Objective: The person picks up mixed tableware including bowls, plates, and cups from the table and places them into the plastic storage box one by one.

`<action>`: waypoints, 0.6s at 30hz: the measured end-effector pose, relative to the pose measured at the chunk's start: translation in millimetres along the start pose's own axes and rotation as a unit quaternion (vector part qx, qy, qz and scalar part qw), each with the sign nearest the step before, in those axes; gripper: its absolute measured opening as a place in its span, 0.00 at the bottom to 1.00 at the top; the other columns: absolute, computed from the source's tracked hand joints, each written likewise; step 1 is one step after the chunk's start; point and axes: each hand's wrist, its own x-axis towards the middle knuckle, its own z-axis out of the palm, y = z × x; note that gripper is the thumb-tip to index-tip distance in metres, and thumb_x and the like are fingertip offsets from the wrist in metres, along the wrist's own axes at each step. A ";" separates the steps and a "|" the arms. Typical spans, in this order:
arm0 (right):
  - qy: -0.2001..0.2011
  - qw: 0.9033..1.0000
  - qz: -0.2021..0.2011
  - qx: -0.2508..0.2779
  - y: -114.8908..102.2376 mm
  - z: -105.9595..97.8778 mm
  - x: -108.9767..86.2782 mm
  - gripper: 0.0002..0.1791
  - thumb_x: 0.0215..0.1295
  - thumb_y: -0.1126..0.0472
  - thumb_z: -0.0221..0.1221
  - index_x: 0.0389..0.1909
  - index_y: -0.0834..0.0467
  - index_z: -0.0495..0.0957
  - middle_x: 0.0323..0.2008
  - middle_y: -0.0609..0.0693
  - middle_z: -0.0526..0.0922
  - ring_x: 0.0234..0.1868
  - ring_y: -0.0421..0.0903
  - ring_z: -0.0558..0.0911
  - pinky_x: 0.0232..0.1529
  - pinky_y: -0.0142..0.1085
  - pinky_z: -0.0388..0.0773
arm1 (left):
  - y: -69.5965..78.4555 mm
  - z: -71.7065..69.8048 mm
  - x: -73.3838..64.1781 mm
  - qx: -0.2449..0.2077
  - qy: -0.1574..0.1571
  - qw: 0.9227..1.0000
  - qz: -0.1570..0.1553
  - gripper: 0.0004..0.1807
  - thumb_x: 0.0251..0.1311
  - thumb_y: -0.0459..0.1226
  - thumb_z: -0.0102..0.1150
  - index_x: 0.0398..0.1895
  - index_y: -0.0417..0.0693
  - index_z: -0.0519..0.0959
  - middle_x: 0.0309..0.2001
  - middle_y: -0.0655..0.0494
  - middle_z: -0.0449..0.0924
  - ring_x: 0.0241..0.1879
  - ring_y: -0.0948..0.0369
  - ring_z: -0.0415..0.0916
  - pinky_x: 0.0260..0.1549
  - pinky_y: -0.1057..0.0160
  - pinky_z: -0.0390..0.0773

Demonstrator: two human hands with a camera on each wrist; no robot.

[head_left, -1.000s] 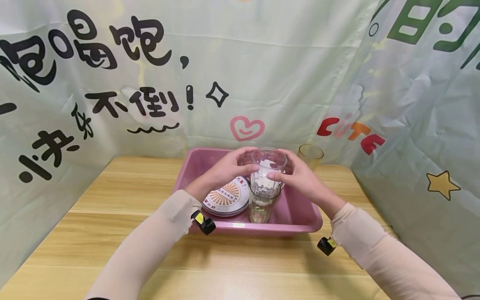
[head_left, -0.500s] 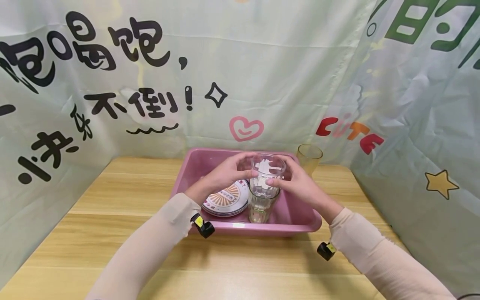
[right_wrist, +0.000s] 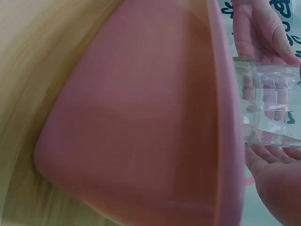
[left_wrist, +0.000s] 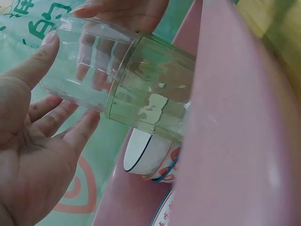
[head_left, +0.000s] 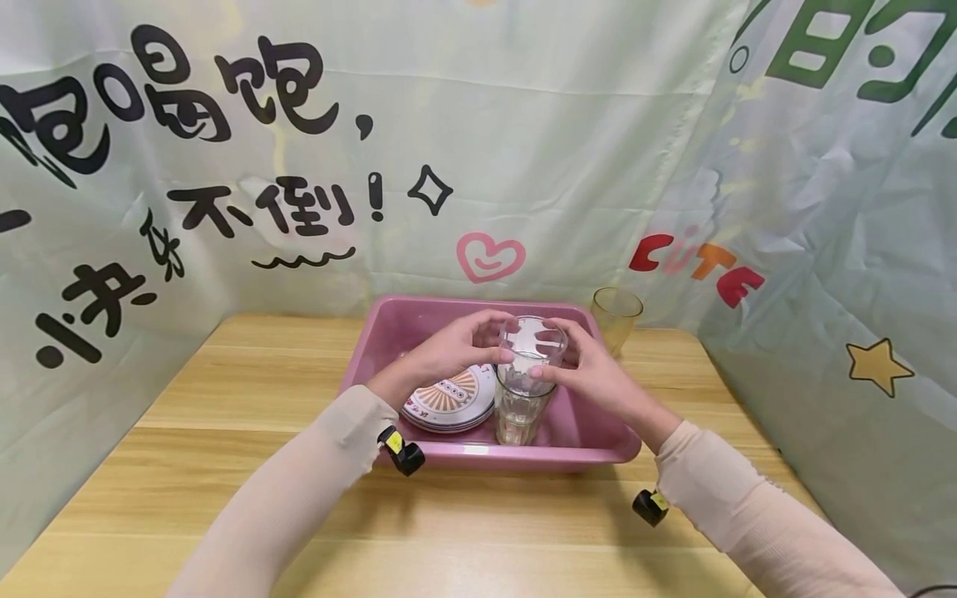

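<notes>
Both hands hold a clear drinking glass point(head_left: 532, 342) between them, upright, from opposite sides. My left hand point(head_left: 462, 342) has its thumb on the near side and fingers beyond; my right hand point(head_left: 594, 367) grips the other side likewise. The clear glass's lower part sits inside a greenish, slightly tinted glass point(head_left: 517, 422), whose rim point(left_wrist: 123, 77) rings it in the left wrist view. That lower glass stands in a pink plastic basin point(head_left: 598, 455), beside a stack of patterned plates point(head_left: 450, 397).
A patterned bowl point(left_wrist: 141, 153) shows inside the basin behind the lower glass in the left wrist view. An amber glass point(head_left: 616, 320) stands on the wooden table point(head_left: 463, 531) behind the basin's right back corner. A printed cloth point(head_left: 419, 100) hangs around the table.
The clear glass has come down, sinking deeper into the greenish glass. Both hands have lowered with it and still hold it.
</notes>
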 end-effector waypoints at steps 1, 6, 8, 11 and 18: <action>0.000 1.000 -0.001 -0.002 0.8 0.5 -0.4 0.43 0.59 0.56 0.70 0.71 0.59 0.57 0.64 0.59 0.70 0.60 0.58 0.75 0.58 0.50 0.74 | -0.4 0.1 -0.1 0.002 -0.003 1.000 -0.001 0.32 0.61 0.39 0.67 0.67 0.45 0.67 0.63 0.54 0.72 0.59 0.57 0.73 0.55 0.59 0.76; -0.005 1.000 -0.002 -0.001 6.0 2.2 -2.1 0.44 0.58 0.56 0.70 0.71 0.59 0.57 0.64 0.59 0.70 0.60 0.58 0.75 0.58 0.49 0.74 | -1.7 -0.4 -1.0 0.009 -0.022 1.000 -0.003 0.34 0.61 0.38 0.66 0.69 0.43 0.65 0.65 0.51 0.71 0.59 0.55 0.73 0.56 0.58 0.75; -0.006 1.000 -0.002 0.004 7.8 2.6 -2.3 0.45 0.58 0.57 0.70 0.71 0.59 0.56 0.65 0.60 0.69 0.61 0.59 0.74 0.59 0.49 0.73 | -1.5 -0.7 -1.2 0.010 -0.028 1.000 -0.002 0.34 0.62 0.37 0.66 0.69 0.41 0.64 0.66 0.49 0.70 0.60 0.54 0.72 0.57 0.58 0.74; -0.004 1.000 -0.005 0.009 9.1 3.6 -2.3 0.45 0.58 0.58 0.71 0.71 0.60 0.55 0.65 0.61 0.69 0.62 0.59 0.73 0.60 0.50 0.72 | -1.2 -1.0 -1.2 0.015 -0.030 0.999 -0.002 0.34 0.62 0.37 0.66 0.69 0.40 0.64 0.66 0.48 0.70 0.60 0.54 0.72 0.57 0.58 0.74; -0.006 1.000 -0.012 0.015 11.1 4.7 -2.3 0.44 0.58 0.60 0.70 0.71 0.60 0.56 0.64 0.62 0.69 0.63 0.60 0.72 0.62 0.53 0.70 | -0.6 -1.4 -1.8 0.027 -0.030 0.999 -0.008 0.35 0.62 0.38 0.66 0.70 0.42 0.63 0.65 0.49 0.70 0.61 0.54 0.71 0.59 0.58 0.72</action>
